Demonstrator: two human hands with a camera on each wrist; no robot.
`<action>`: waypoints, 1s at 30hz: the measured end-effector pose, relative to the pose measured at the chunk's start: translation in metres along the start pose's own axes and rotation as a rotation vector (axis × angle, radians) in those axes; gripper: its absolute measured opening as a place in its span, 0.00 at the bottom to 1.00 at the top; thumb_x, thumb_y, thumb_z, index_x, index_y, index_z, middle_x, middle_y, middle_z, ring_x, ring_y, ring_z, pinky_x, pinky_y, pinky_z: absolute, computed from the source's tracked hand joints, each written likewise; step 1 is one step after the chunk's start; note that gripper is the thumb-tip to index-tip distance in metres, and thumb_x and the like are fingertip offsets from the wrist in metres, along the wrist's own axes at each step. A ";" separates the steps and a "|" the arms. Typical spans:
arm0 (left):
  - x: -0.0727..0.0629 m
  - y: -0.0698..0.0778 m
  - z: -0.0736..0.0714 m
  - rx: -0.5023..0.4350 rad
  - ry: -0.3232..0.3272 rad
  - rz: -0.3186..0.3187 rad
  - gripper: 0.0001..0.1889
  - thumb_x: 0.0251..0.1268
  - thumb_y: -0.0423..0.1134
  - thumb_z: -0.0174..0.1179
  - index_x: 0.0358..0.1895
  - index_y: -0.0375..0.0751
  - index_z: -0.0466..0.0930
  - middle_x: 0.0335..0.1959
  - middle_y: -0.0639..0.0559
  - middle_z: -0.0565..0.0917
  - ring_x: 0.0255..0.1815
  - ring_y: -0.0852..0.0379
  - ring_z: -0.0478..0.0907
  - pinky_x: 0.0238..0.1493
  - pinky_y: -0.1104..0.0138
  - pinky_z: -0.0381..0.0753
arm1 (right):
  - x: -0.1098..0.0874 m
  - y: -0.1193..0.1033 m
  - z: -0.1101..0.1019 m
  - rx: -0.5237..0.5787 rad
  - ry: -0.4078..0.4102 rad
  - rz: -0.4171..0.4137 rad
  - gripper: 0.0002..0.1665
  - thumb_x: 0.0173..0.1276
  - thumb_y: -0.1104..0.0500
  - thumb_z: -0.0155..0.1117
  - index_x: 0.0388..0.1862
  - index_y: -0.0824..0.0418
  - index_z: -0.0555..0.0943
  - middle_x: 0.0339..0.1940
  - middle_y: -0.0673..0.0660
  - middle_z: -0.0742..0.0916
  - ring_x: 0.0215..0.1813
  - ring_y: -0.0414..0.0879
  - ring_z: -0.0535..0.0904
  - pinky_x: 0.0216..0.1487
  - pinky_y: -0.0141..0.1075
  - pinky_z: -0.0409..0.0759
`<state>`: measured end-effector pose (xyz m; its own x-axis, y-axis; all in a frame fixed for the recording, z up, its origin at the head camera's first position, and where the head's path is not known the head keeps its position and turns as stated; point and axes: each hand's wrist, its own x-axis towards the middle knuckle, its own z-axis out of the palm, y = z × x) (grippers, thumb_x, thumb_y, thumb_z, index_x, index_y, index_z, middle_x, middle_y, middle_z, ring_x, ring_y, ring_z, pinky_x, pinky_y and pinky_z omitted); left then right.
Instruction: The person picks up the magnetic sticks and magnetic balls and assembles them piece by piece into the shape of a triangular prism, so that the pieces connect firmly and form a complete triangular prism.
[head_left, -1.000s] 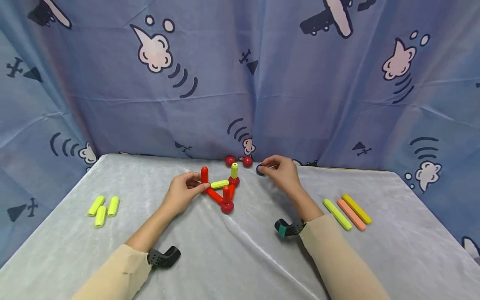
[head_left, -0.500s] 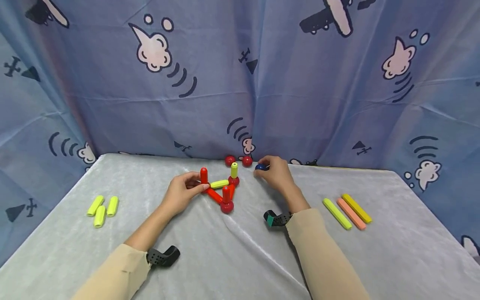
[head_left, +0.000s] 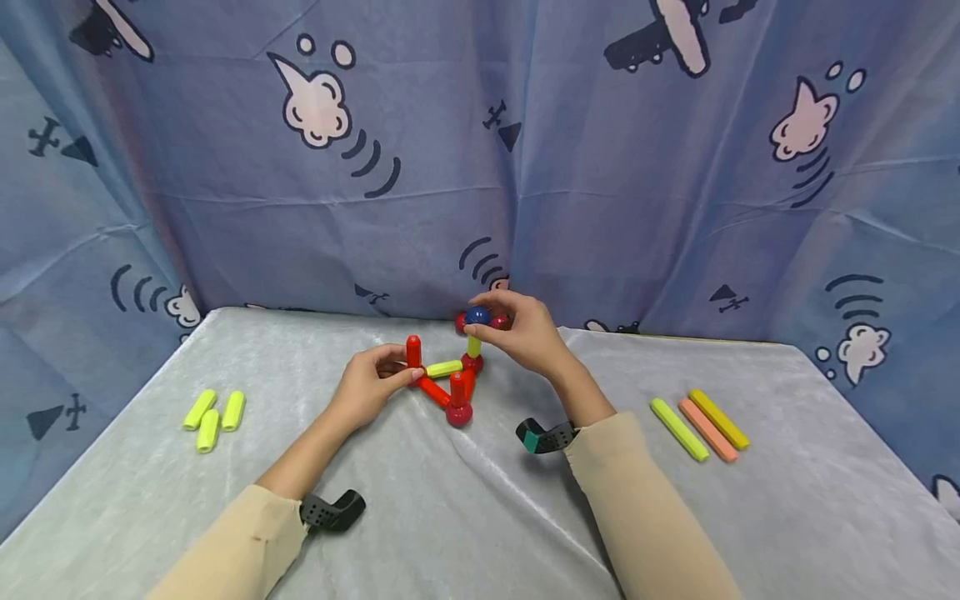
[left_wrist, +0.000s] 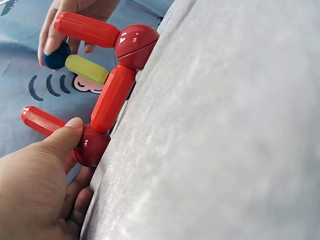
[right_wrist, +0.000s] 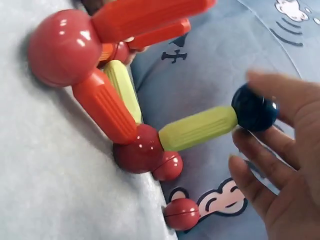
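A triangular frame of toy building rods and red balls lies mid-table, with an upright rod on each corner ball. My left hand (head_left: 367, 385) grips the left corner's red ball (left_wrist: 92, 146), thumb against it at the foot of its upright red rod (head_left: 413, 351). At the back corner, my right hand (head_left: 525, 333) holds a blue ball (right_wrist: 255, 107) at the top end of the upright yellow-green rod (right_wrist: 200, 129). In the right wrist view the ball sits right at the rod's end. The front corner ball (head_left: 459, 414) bears another upright red rod (head_left: 457, 389).
Two loose red balls (right_wrist: 181, 214) lie behind the frame, near the curtain (head_left: 420, 250). Several short yellow-green rods (head_left: 208, 430) lie at left. At right are three longer rods, green (head_left: 678, 429), orange (head_left: 708, 430) and yellow (head_left: 719, 419). A pale cloth (head_left: 420, 517) covers the table.
My right hand has picked up the blue ball from the table's back and carried it left to the top of the upright yellow-green rod. My left hand keeps its grip on the corner ball.
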<state>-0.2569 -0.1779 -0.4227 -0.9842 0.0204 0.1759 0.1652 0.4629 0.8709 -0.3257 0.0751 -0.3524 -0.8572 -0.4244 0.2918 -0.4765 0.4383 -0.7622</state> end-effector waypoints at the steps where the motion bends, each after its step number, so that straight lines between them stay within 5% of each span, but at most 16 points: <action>1: 0.000 0.000 0.000 0.000 0.001 -0.002 0.17 0.64 0.39 0.70 0.55 0.39 0.84 0.48 0.43 0.89 0.45 0.51 0.87 0.48 0.67 0.84 | 0.001 0.003 0.001 0.029 0.017 -0.001 0.23 0.69 0.49 0.70 0.60 0.56 0.82 0.51 0.56 0.87 0.47 0.51 0.82 0.45 0.39 0.83; 6: 0.001 -0.003 -0.001 0.004 0.001 -0.013 0.17 0.64 0.40 0.70 0.54 0.40 0.84 0.48 0.44 0.88 0.44 0.52 0.87 0.50 0.62 0.85 | 0.010 0.025 0.003 0.050 0.130 0.111 0.20 0.78 0.53 0.57 0.61 0.61 0.81 0.57 0.61 0.87 0.57 0.58 0.82 0.58 0.52 0.82; 11: 0.000 -0.008 0.001 0.005 0.000 -0.034 0.19 0.64 0.41 0.71 0.57 0.41 0.83 0.50 0.43 0.88 0.45 0.52 0.87 0.53 0.59 0.85 | 0.024 0.053 0.015 -0.315 -0.017 0.115 0.22 0.71 0.59 0.63 0.63 0.61 0.80 0.62 0.62 0.84 0.62 0.56 0.79 0.67 0.50 0.76; 14: 0.000 -0.006 0.001 -0.002 0.003 -0.037 0.20 0.63 0.41 0.71 0.57 0.40 0.83 0.51 0.43 0.88 0.46 0.51 0.87 0.54 0.58 0.85 | 0.028 0.059 0.021 -0.437 -0.083 0.064 0.19 0.69 0.60 0.66 0.57 0.63 0.83 0.53 0.62 0.86 0.52 0.55 0.80 0.58 0.48 0.78; 17: 0.002 -0.003 0.000 -0.005 0.003 -0.033 0.20 0.63 0.41 0.71 0.57 0.41 0.83 0.51 0.44 0.88 0.46 0.51 0.87 0.54 0.58 0.85 | 0.026 0.056 0.021 -0.400 -0.030 0.100 0.16 0.69 0.60 0.67 0.53 0.64 0.84 0.46 0.61 0.86 0.46 0.53 0.78 0.50 0.44 0.78; 21: 0.003 -0.003 0.001 -0.006 0.002 -0.027 0.19 0.63 0.42 0.71 0.56 0.41 0.84 0.50 0.45 0.89 0.46 0.51 0.87 0.53 0.59 0.85 | 0.019 0.036 0.013 -0.164 0.221 0.160 0.19 0.67 0.55 0.71 0.55 0.61 0.84 0.48 0.61 0.88 0.46 0.51 0.81 0.46 0.37 0.81; 24: 0.004 -0.005 0.000 -0.006 0.005 -0.020 0.18 0.63 0.42 0.71 0.55 0.41 0.84 0.49 0.46 0.89 0.45 0.52 0.87 0.52 0.60 0.85 | 0.018 0.003 0.005 -0.012 0.362 0.098 0.21 0.65 0.51 0.74 0.52 0.60 0.85 0.45 0.59 0.89 0.45 0.49 0.82 0.44 0.34 0.83; 27: 0.004 -0.004 -0.001 -0.006 0.007 -0.012 0.17 0.63 0.41 0.71 0.54 0.42 0.85 0.48 0.46 0.88 0.44 0.53 0.87 0.51 0.60 0.85 | 0.018 -0.032 0.005 -0.013 0.310 -0.045 0.20 0.63 0.52 0.76 0.50 0.59 0.86 0.44 0.58 0.89 0.42 0.49 0.84 0.44 0.35 0.86; 30: 0.004 -0.004 -0.002 -0.012 0.000 -0.003 0.16 0.64 0.41 0.70 0.53 0.43 0.85 0.48 0.46 0.89 0.44 0.53 0.87 0.51 0.60 0.85 | 0.019 -0.057 0.015 -0.138 0.122 -0.182 0.19 0.62 0.53 0.77 0.49 0.58 0.86 0.44 0.55 0.89 0.40 0.47 0.85 0.44 0.37 0.87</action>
<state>-0.2612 -0.1816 -0.4246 -0.9847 0.0195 0.1732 0.1632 0.4526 0.8766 -0.3121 0.0301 -0.3118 -0.7681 -0.4109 0.4910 -0.6400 0.4713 -0.6068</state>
